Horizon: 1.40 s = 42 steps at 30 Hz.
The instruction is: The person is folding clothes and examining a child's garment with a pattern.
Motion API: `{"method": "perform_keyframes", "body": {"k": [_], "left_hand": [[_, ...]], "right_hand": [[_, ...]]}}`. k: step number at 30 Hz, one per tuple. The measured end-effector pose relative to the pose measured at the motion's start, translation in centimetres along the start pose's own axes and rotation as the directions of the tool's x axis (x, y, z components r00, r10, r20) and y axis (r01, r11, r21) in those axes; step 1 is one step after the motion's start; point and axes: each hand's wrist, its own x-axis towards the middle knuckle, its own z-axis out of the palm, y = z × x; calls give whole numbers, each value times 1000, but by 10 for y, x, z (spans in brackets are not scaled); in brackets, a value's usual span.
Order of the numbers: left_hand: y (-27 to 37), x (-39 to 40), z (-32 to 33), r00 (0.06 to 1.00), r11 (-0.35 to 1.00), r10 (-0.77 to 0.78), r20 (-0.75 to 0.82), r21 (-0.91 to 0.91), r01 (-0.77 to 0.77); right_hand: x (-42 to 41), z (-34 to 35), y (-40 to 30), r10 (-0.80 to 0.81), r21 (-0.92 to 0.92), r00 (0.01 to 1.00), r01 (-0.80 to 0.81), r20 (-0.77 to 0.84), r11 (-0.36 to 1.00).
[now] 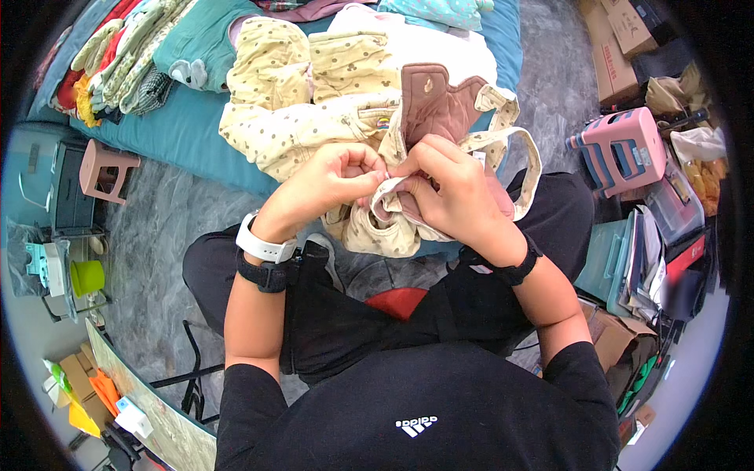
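A cream dotted garment (330, 126) with a brown lining and fabric straps lies over the bed's edge and hangs toward my lap. My left hand (347, 176) pinches a fold of it between thumb and fingers near the middle. Right beside it, my right hand (442, 182) grips the bunched cloth just below the brown quilted panel (436, 103). Both sets of fingertips almost meet at a small light spot that is too small to identify. A looped strap (533, 156) curves out to the right of my right hand.
Folded clothes (129, 59) line the far left of the blue bed (147, 138), with a teal garment (197, 44) beside them. A pink stool (106, 171) stands at left. Pink and blue stacked stools (636, 153), cardboard boxes (612, 70) and a teal bin (604, 259) stand at right.
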Motion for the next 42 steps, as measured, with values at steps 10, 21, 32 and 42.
{"method": "perform_keyframes", "body": {"k": [10, 21, 32, 42], "left_hand": [[2, -4, 1, 999, 1000, -5, 39, -7, 5], [-7, -2, 8, 999, 985, 27, 41, -172, -20], [-26, 0, 0, 996, 909, 32, 85, -417, 6], [-3, -8, 29, 970, 965, 142, -196, -193, -180]], "right_hand": [[2, 0, 7, -257, -52, 966, 255, -32, 966], [-2, 2, 13, -476, -224, 863, 437, -167, 871], [8, -23, 2, -457, -145, 886, 465, 86, 874], [-3, -9, -25, 237, -76, 966, -245, -99, 967]]}}
